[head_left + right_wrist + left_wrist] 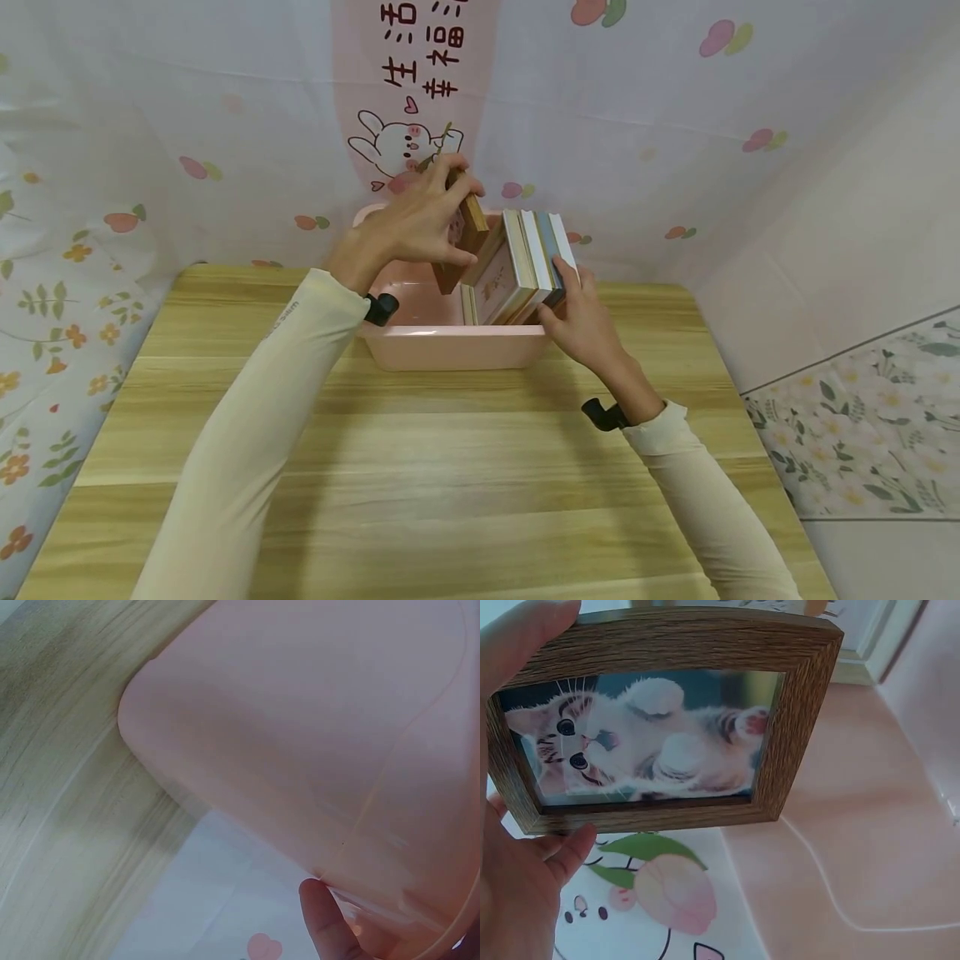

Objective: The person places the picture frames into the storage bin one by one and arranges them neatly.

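In my left hand [420, 218] is a brown wood-grain picture frame [474, 218], gripped by its end and tilted over the left part of a pink plastic bin [457, 335]. The left wrist view shows a kitten photo [660, 739] inside that frame. A row of picture frames [521, 267], with cream, white and blue edges, stands leaning in the right part of the bin. My right hand [588, 329] holds the right end of this row, index finger over the upper edges and thumb at the near edges. One finger [326, 919] touches the bin's rim in the right wrist view.
The bin stands at the back of a wood-grain table [450, 467], close against a hanging cloth [255, 125] printed with fruit and a rabbit. A flowered cloth [45, 367] hangs on the left, and a pale wall [825, 275] rises on the right.
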Motion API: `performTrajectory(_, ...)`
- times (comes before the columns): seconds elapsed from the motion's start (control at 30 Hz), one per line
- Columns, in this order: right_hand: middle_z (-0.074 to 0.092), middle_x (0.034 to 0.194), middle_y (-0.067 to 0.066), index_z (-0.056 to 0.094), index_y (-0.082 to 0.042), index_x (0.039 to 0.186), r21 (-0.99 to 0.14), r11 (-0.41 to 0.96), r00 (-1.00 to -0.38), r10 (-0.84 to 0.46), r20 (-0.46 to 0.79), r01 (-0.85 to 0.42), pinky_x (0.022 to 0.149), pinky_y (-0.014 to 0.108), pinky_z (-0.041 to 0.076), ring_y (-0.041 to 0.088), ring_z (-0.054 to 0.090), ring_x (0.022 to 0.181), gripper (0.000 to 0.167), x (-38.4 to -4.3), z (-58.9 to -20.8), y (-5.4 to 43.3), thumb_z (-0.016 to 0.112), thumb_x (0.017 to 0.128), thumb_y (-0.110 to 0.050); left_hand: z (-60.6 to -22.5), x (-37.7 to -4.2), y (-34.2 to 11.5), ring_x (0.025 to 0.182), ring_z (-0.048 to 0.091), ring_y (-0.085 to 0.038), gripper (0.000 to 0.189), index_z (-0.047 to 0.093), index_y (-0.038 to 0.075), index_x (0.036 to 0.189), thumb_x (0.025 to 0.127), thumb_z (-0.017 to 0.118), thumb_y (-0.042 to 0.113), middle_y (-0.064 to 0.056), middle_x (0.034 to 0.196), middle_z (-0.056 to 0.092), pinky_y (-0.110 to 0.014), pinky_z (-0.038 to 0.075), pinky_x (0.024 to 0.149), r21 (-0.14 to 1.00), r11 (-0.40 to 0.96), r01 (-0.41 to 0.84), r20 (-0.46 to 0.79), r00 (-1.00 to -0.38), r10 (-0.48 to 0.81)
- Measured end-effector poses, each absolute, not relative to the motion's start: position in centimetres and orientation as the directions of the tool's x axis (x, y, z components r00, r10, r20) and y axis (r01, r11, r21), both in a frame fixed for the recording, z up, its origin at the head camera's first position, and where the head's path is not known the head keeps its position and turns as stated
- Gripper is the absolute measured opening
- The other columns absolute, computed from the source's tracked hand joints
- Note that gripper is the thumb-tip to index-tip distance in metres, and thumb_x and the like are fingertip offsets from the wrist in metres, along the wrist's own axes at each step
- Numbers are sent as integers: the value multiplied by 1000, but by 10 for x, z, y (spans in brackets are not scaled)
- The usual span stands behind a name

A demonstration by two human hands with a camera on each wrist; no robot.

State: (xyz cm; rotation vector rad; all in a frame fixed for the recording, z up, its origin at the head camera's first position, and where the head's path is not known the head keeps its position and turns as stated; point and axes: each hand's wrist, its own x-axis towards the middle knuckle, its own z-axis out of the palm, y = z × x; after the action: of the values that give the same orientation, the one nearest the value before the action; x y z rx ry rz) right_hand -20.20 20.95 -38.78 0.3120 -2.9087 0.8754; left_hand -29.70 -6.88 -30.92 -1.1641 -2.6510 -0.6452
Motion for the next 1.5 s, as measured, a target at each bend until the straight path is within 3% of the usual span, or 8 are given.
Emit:
performTrajectory(0.13,24,153,26,18,-18,159,-533,814,-973,-173,156,-230,67,42,44,33,53,88,76,-203,-388,210,58,95,-25,-316,-298,-64,137,30,-36,82,45,10,136,72,85,42,-19,150,19,-48,39,107,320,611,724,272,-688,673)
performTrajectory(0.37,23,153,26,19,-17,158,-535,810,-970,-176,165,-239,72,47,46,36,53,97,76,-203,-387,209,59,94,-26,-326,-301,-55,134,33,-38,90,43,8,140,69,85,43,-20,148,22,-49,30,114,275,607,745,245,-665,705)
performTrajectory(0.6,25,152,27,20,-17,158,-531,813,-970,-173,171,-239,73,47,47,36,54,97,76,-203,-389,210,59,93,-26,-330,-304,-46,124,41,-32,81,45,7,128,67,87,40,-16,143,23,-44,38,106,303,585,752,195,-650,735)
performTrajectory(0.7,25,152,27,20,-17,158,-536,809,-970,-174,172,-240,73,47,46,36,54,96,76,-202,-389,210,58,94,-25,-331,-306,-44,123,38,-31,80,45,7,124,66,89,41,-16,141,25,-44,36,105,300,574,762,185,-637,749)
performTrajectory(1.07,25,152,27,20,-16,158,-533,812,-970,-171,174,-238,77,51,48,41,54,104,76,-203,-391,210,59,93,-25,-336,-314,-37,125,37,-32,83,44,6,124,65,89,42,-15,139,28,-46,37,103,280,575,769,145,-626,766)
performTrajectory(1.5,25,151,27,20,-18,158,-520,820,-970,-171,175,-239,63,40,42,31,52,84,77,-203,-388,209,60,93,-25,-339,-317,-30,127,35,-34,85,43,6,128,66,88,42,-15,142,25,-43,35,108,253,594,763,66,-626,777)
